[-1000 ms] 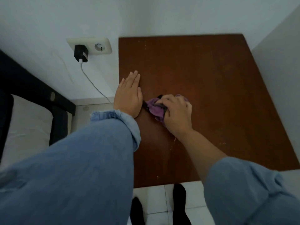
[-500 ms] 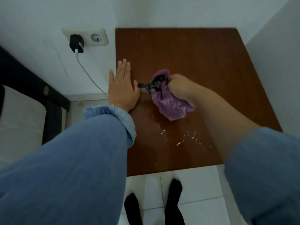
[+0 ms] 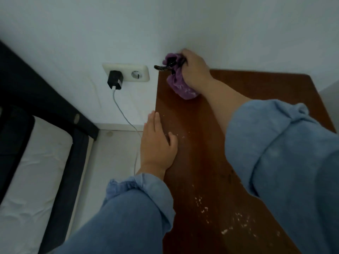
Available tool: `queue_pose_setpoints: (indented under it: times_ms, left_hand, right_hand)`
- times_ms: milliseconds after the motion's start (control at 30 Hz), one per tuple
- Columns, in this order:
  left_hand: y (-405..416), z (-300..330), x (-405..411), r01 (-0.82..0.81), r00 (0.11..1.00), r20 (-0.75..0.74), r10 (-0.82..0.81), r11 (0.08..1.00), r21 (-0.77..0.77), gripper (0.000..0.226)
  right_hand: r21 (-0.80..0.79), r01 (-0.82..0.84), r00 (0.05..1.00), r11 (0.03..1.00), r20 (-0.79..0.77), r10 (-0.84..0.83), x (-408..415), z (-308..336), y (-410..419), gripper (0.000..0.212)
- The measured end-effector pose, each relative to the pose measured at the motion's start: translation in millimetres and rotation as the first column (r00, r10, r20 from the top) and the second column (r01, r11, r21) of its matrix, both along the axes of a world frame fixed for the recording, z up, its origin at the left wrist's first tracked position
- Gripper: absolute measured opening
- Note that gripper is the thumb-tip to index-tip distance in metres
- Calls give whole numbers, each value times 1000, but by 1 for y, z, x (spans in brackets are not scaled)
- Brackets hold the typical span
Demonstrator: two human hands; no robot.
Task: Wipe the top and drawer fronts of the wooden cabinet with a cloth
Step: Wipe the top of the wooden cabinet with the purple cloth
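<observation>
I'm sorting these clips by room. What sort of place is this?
Probably a bedroom: a white mattress in a dark bed frame sits beside the wooden cabinet, with a charger plugged into a wall socket between them.

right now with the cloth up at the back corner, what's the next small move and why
Probably draw the purple cloth back toward the near edge of the cabinet top. The right hand grips it bunched at the far left corner by the wall, while white crumbs lie scattered on the near part. The left hand rests flat on the left edge, steadying.
</observation>
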State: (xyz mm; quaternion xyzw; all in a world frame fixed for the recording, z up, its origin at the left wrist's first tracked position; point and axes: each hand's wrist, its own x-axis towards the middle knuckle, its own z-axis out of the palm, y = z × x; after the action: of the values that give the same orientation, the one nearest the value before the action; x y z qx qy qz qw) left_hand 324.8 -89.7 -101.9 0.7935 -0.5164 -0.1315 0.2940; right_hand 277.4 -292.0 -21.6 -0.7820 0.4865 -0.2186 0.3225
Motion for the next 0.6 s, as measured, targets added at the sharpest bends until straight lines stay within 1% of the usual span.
queue_pose_setpoints:
  times_ms: [67,133,200,333,467,600]
  left_hand:
    - [-1,2,-1,-1,1000,-25,1,1000,10,70]
    - [-3,2,-2,-4,999,-45,4,1000,17,71]
    - [-4,3,-1,-3,999,-53,5,1000,26,72]
    - [-4,6,-1,-6,997,-81,9,999,41,73]
    - [-3,9,-1,-2,996,-93,5,1000,29,72]
    - [-2,12,-2,6,991,-136,-5,1000,8,72]
  right_hand:
    - [-152,-36,978,988,-208,4,11,-10,-18,38]
    - [-174,-146,915,974,-398,66,21,-25,-29,40]
    - [-159,-221,869,962,-480,120,24,-41,-27,42]
    - [-227,-268,844,936,-523,114,18,-58,-23,50]
    - [-219,-249,850,944,-517,105,16,-55,-12,46]
    - [-257,-272,871,927,-475,124,1,-55,31,39]
